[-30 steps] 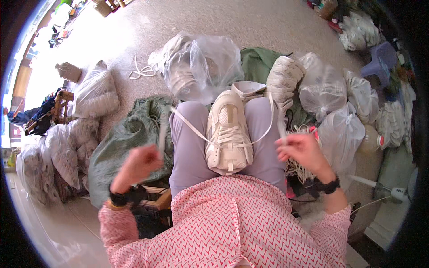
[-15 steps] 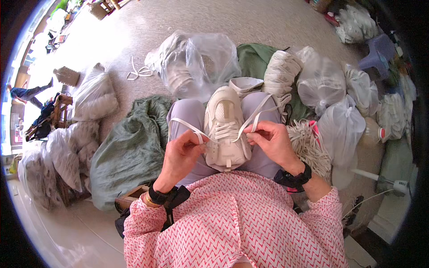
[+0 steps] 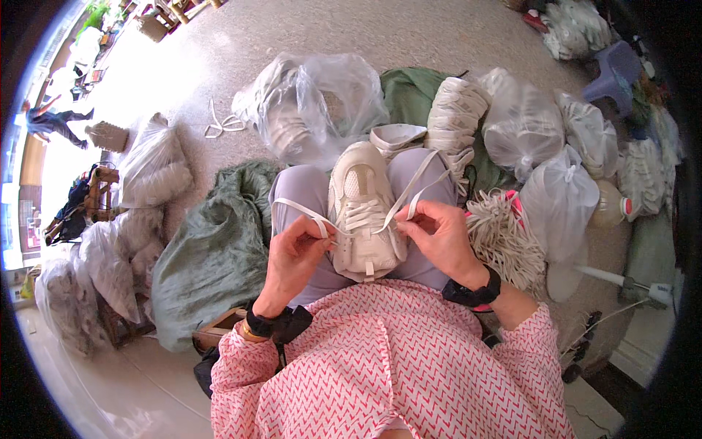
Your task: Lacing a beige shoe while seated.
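An off-white sneaker (image 3: 368, 256) rests on my lap between my knees, its toe pointing away from me and its lace crossed over the tongue. My left hand (image 3: 298, 252) pinches one loose end of the white shoelace (image 3: 298, 208) beside the shoe's left edge. On the other side, my right hand (image 3: 444, 238) has the opposite lace end between thumb and fingers, and a loop of it trails over my right knee. Both hands are close to the lace holes near the ankle opening; the fingertips partly hide the lace ends.
A bundle of pale laces (image 3: 504, 230) lies to my right, near tied plastic bags (image 3: 561, 197). Stacked shoes (image 3: 455, 121) and another clear bag (image 3: 344, 91) are ahead. A green cloth sack (image 3: 216, 249) and filled bags (image 3: 110, 263) stand left. A person (image 3: 58, 121) is far left.
The whole view has shifted slightly. Both hands keep their pinch on the lace ends and hardly move against the sneaker. The distant person at left has changed posture.
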`<state>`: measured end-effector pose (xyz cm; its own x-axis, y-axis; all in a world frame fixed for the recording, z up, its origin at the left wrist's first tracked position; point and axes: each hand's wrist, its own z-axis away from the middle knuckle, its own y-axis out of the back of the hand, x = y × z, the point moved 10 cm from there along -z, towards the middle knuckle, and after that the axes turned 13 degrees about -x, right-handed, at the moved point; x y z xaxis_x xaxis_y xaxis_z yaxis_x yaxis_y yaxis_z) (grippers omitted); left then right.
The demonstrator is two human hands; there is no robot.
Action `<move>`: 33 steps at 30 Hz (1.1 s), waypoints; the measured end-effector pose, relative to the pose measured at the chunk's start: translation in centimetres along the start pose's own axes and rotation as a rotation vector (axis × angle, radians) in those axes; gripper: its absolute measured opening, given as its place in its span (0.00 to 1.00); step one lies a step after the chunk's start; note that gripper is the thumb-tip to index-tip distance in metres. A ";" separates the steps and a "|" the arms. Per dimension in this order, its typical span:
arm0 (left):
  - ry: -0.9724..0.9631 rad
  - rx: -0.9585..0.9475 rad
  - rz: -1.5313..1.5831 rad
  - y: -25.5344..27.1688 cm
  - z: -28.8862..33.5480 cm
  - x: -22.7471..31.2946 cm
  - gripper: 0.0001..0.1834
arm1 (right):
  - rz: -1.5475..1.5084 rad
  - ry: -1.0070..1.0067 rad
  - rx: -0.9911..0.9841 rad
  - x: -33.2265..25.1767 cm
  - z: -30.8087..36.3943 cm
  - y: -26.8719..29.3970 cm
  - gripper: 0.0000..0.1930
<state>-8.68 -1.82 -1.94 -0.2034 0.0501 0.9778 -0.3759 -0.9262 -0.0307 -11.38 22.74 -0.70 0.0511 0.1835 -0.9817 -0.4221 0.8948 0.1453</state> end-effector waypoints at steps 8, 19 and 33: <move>0.032 0.037 -0.142 -0.5 0.1 -0.8 0.06 | 0.359 0.063 0.031 -2.8 0.3 -0.4 0.07; 0.029 0.067 -0.096 -0.8 0.5 -1.3 0.06 | 0.171 -0.089 0.089 -0.4 0.3 -0.1 0.06; 0.033 0.120 -0.071 -0.7 0.8 -1.1 0.05 | 0.458 0.054 0.048 -3.3 0.5 -0.6 0.07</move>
<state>-7.48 -1.53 -2.82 -0.2103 0.1279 0.9692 -0.2802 -0.9577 0.0655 -10.83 21.81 2.57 -0.1782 0.5440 -0.8200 -0.3482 0.7445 0.5696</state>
